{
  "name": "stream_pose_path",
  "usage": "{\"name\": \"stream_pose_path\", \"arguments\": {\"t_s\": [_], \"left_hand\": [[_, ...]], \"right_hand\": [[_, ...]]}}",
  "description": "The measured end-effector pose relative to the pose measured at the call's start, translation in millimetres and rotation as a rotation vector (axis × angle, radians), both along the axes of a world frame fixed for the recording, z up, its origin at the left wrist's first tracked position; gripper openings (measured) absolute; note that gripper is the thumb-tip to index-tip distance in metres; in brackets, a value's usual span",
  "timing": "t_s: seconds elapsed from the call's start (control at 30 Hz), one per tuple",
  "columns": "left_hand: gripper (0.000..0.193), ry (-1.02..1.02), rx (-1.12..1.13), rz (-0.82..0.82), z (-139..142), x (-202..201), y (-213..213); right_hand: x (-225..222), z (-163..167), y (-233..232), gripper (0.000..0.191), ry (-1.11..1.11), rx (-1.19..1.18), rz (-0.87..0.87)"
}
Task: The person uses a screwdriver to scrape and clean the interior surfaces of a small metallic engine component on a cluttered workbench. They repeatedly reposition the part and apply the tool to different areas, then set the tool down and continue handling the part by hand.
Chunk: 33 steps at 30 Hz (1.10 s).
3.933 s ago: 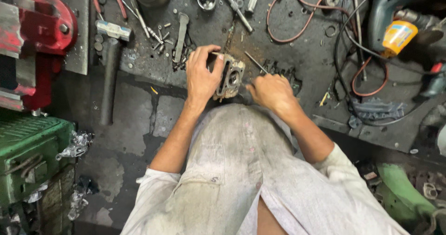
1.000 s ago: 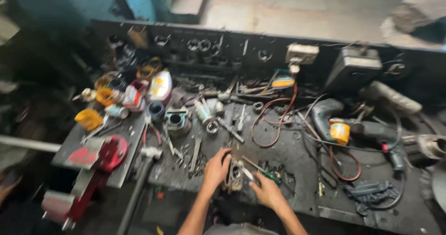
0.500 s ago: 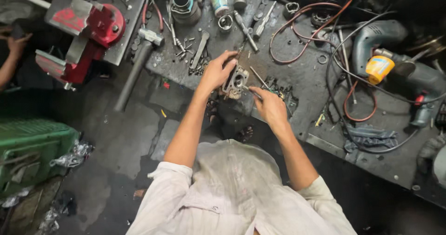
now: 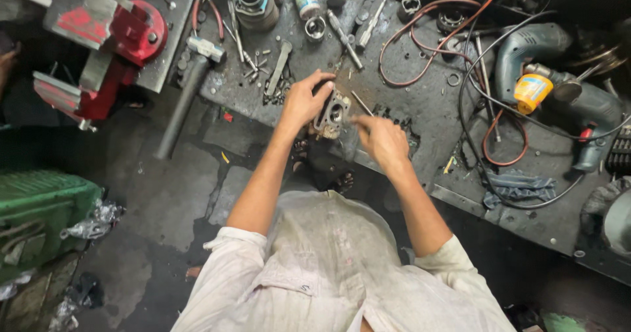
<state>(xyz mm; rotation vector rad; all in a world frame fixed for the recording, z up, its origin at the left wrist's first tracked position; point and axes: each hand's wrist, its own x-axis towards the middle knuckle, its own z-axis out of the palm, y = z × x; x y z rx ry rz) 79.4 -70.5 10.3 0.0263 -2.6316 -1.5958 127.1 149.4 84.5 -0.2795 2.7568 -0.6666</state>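
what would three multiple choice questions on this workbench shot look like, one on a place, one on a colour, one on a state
1. Where does the bench vise sit?
A. at the bench's left end
B. beside the power drill
C. on the floor

2. What colour is the crate on the floor?
A. blue
B. green
C. yellow

3. How is the small metal part held?
A. lying loose on the bench
C. clamped in the vise
B. gripped in the left hand

Answers: 1 A, the red vise is at the far left edge of the workbench. 2 B, its moulded side shows green. 3 B, the left hand's fingers wrap around it while the right hand pinches a thin tool at it.
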Motion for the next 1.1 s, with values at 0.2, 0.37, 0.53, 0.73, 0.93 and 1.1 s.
{"name": "stream_pose_path", "arguments": {"t_s": [0.2, 0.37, 0.53, 0.73, 0.93, 1.1], "left_hand": [[0.03, -0.056, -0.055, 0.011, 21, 3, -6], [0.029, -0.039, -0.125, 0.015, 32, 5, -12], [0.027, 0.043, -0.191, 0.022, 36, 6, -16], [0.025, 0.075, -0.162, -0.011, 44, 7, -22], [0.025, 0.092, -0.175, -0.007, 45, 10, -22], [0.026, 0.133, -0.163, -0.006, 31, 7, -22]], "right_hand": [[-9, 13, -18, 0.029, -0.09, 0.065, -0.056], [-15, 17, -29, 0.028, -0.168, 0.105, -0.046], [-26, 26, -42, 0.03, -0.219, 0.251, 0.044], [-38, 34, -52, 0.033, -0.234, 0.344, 0.12], [-37, 28, -53, 0.031, -0.255, 0.273, 0.096], [-27, 17, -47, 0.031, -0.193, 0.293, 0.05]]}}
